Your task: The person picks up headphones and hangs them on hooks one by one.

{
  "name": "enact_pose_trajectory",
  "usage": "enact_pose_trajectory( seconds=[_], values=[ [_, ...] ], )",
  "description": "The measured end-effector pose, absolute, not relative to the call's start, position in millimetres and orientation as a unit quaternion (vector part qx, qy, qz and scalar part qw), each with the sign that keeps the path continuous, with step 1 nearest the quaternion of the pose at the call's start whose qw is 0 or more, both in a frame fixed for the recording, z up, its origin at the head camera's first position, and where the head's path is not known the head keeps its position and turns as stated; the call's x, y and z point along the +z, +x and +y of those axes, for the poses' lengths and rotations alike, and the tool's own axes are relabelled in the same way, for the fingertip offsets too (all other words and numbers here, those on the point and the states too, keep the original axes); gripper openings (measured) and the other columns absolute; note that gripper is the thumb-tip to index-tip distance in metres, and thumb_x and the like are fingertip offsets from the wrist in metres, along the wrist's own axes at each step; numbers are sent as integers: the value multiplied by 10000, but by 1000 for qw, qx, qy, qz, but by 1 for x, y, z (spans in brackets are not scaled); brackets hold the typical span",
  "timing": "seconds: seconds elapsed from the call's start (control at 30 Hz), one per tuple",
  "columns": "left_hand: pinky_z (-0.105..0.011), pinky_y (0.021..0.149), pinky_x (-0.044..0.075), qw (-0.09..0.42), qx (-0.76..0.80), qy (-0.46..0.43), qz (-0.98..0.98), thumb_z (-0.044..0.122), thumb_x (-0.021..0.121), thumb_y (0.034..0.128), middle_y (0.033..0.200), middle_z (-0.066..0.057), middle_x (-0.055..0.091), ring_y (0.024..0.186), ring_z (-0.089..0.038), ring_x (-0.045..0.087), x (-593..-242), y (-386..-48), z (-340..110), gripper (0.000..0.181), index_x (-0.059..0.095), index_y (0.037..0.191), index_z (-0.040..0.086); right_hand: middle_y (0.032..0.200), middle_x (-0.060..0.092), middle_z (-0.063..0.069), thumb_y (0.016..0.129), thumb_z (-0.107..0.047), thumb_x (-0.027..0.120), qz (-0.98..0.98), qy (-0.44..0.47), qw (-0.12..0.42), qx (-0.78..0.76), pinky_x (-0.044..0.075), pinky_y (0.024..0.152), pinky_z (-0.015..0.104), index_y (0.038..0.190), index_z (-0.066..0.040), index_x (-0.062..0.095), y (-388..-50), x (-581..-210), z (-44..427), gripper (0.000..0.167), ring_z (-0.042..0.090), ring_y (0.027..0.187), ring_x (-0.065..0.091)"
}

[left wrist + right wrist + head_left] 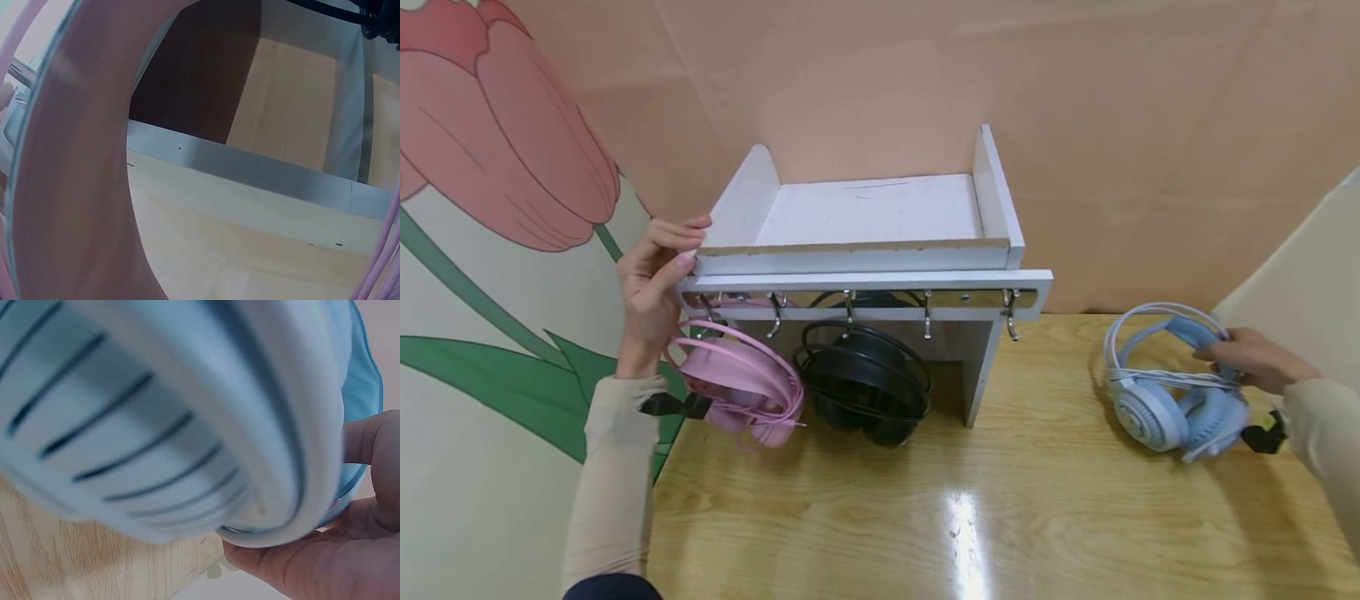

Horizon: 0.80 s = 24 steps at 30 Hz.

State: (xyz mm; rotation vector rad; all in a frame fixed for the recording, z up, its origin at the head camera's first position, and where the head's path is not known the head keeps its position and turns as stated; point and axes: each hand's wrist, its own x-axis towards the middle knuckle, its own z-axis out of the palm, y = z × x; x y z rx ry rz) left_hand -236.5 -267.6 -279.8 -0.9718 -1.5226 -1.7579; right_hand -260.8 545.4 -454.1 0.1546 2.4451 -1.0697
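My right hand [1255,358] grips a pair of light blue headphones [1150,412] by the headband, above the table on the right. In the right wrist view, thumb and fingers hold the band beside a slotted ear cup [125,425]. A cable is wound round these headphones. My left hand [651,275] holds the left front corner of a white shelf rack [865,262], thumb at the front rail. Pink headphones [737,371] hang from the rail's left end, and black headphones [865,383] hang beside them, near the middle.
Metal hooks [927,315] line the front rail, including one hook [1011,317] at its right end. The rack's side panel [981,367] stands on the wooden table [1037,500]. A wall with a tulip picture [512,125] borders the left side.
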Motion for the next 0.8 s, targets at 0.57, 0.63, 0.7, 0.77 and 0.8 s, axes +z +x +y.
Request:
enact_pose_trajectory(
  seconds=[0.57,0.63,0.7,0.77,0.8],
  values=[
    [-393,1159,491,313,-672,-359,-568,-104,548,899,1025,-111,752,1194,-310,717,-280,-234,-271,178,707,966,-144,711,441,-71,1116,-241,557,839,82,203,-499,417,597,325,890,-170,555,-246,-440,519,237,149,638,423],
    [-395,1165,484,310,-674,-359,-567,-105,551,901,1029,-111,753,1197,-308,715,-281,-233,-271,176,709,969,-140,686,387,-77,1117,-238,559,829,85,198,-516,321,582,354,866,-189,548,-243,-439,516,256,175,618,338],
    [-399,1173,476,307,-674,-360,-567,-106,552,903,1035,-107,754,1200,-304,713,-281,-233,-272,175,711,972,-135,689,349,-72,1124,-234,542,819,82,195,-533,249,601,384,882,-232,595,-240,-437,514,248,210,630,259],
    [-401,1176,472,306,-674,-359,-568,-110,551,902,1036,-104,755,1202,-302,712,-282,-233,-272,177,712,974,-131,696,329,-60,1135,-220,506,808,79,195,-551,206,635,411,883,-247,609,-236,-435,511,273,246,662,202],
    [-401,1176,472,306,-675,-359,-568,-113,551,901,1035,-104,755,1201,-303,712,-282,-232,-272,177,711,973,-132,700,328,-57,1137,-213,494,805,79,194,-555,204,638,419,887,-243,615,-233,-433,510,280,265,680,188]
  ],
)
